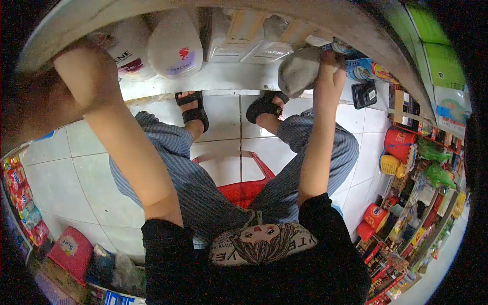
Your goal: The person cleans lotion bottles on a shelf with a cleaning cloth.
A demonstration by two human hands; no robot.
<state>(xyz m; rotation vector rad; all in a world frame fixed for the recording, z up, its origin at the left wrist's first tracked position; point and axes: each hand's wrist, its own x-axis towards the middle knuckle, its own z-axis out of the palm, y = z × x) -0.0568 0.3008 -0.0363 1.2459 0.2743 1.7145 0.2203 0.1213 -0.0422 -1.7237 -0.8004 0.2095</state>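
Observation:
My right hand [330, 73] reaches into a low white shelf [229, 81] with its fingers closed around a bunched grey cloth [299, 72]. Blue packets [368, 69] stand just right of that hand. On the other side, my left hand [84, 63] is at the shelf's left end, blurred and in shadow, its fingers hidden. Nearest to it is a white bottle [127, 58] with dark lettering. Beside that stands another white bottle [175, 48] with a red emblem. Clear-wrapped packs [244, 43] fill the middle of the shelf.
A small black tray-like item [364, 95] lies at the shelf's right edge. Beneath me is a red plastic stool [244, 190] on white floor tiles [86, 183]. Racks of packaged goods [406, 223] line the right; colourful packets [23, 198] and a pink-red pack [72, 253] are at left.

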